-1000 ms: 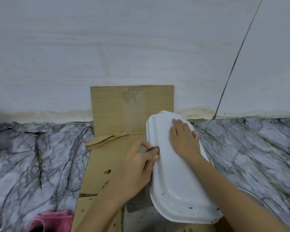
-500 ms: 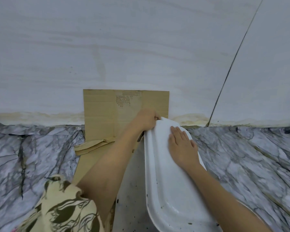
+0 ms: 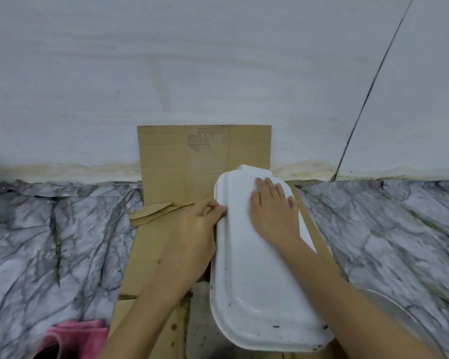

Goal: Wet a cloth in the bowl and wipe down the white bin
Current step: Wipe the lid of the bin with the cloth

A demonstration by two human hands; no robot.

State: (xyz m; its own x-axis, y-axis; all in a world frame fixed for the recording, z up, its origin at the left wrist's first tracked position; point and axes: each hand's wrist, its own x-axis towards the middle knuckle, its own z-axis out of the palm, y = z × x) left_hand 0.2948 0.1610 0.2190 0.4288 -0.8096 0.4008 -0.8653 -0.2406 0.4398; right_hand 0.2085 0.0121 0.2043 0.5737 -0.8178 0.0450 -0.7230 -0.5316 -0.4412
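Since half a second ago my left hand has drawn back from the far end of the white bin and now sits against the bin's left rim, roughly a third of the way down from the far end; the printed sleeve seen at the lower left then is out of view. Its fingers are curled and pinched together at the rim, with only a small dark sliver showing at the fingertips, which I take to be the cloth; most of it is hidden by the hand. My right hand has kept its place, lying flat with fingers straight and together on the upturned face of the bin near the far end, holding nothing. The bin lies lengthwise away from me on a flattened sheet of cardboard, its broad white surface facing up, dark specks scattered along the near rim and left edge. The cardboard's far flap stands against the pale wall, and a torn strip curls up beside my left hand. A curved clear edge, apparently the bowl, shows at the lower right, just beside my right forearm; its contents cannot be made out. A pink fabric item lies at the lower left on the marble-patterned floor.
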